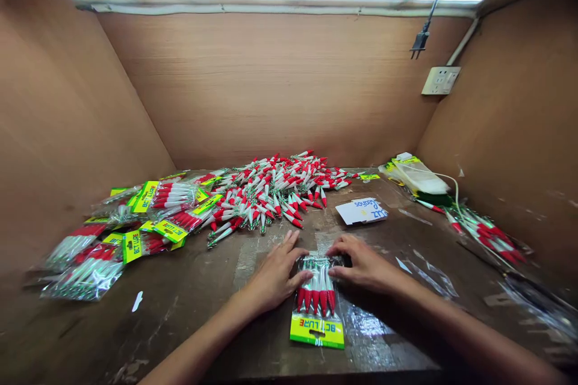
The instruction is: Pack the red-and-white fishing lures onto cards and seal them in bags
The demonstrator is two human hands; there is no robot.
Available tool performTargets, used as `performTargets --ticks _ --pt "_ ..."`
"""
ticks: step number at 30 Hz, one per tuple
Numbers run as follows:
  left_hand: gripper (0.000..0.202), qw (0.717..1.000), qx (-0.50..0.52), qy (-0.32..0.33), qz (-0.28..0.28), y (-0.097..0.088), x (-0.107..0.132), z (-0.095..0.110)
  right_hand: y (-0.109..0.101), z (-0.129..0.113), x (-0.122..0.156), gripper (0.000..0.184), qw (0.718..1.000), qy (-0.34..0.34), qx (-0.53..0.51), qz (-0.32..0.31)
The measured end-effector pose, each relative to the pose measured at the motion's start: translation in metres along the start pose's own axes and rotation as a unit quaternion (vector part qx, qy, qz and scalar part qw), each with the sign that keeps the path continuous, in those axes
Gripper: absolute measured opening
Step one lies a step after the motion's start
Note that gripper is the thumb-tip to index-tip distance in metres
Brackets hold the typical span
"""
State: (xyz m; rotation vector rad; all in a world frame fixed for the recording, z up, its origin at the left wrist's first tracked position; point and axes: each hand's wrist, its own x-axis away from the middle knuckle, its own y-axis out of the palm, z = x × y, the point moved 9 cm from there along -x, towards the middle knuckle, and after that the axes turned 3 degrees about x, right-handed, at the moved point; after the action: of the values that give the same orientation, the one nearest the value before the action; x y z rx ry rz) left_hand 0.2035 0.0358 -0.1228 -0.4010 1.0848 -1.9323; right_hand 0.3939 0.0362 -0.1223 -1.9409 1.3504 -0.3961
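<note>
A clear packet of fishing lures (pixel 317 299) lies flat on the table in front of me, holding several red-and-white lures. Its yellow-green "BCT LURE" header card (pixel 316 331) points toward me, printed upside down from my side. My left hand (pixel 280 272) grips the packet's far left part, thumb on the plastic and fingers curled at the edge. On the far right part, my right hand (pixel 357 263) pinches the packet between thumb and fingers. The fingertips under the edges are partly hidden.
Loose red-and-white lures (pixel 275 189) form a heap at the back. Filled packets (pixel 156 195) are piled at left. A handwritten white card (pixel 361 211), header cards with plastic bags (pixel 419 177) and more lures (pixel 490 234) lie rightward. A plug (pixel 419 41) hangs overhead.
</note>
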Motion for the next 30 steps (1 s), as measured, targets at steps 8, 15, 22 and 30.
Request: performTargets --ticks 8,15,22,30 --pt "0.055 0.834 0.531 -0.148 -0.004 0.027 0.011 -0.004 0.014 0.004 -0.002 0.044 0.965 0.027 -0.26 -0.018" --pt "0.056 0.919 0.115 -0.166 0.337 -0.215 0.051 -0.069 -0.062 0.015 -0.022 0.057 0.91 -0.011 0.383 0.161" --pt "0.089 0.824 -0.279 -0.103 0.482 -0.277 0.071 -0.023 -0.11 0.013 -0.028 0.018 0.923 0.027 0.29 0.251" --pt "0.105 0.984 -0.142 0.076 0.075 -0.032 0.0 0.051 -0.007 0.031 -0.024 0.03 0.986 0.119 -0.1 0.058"
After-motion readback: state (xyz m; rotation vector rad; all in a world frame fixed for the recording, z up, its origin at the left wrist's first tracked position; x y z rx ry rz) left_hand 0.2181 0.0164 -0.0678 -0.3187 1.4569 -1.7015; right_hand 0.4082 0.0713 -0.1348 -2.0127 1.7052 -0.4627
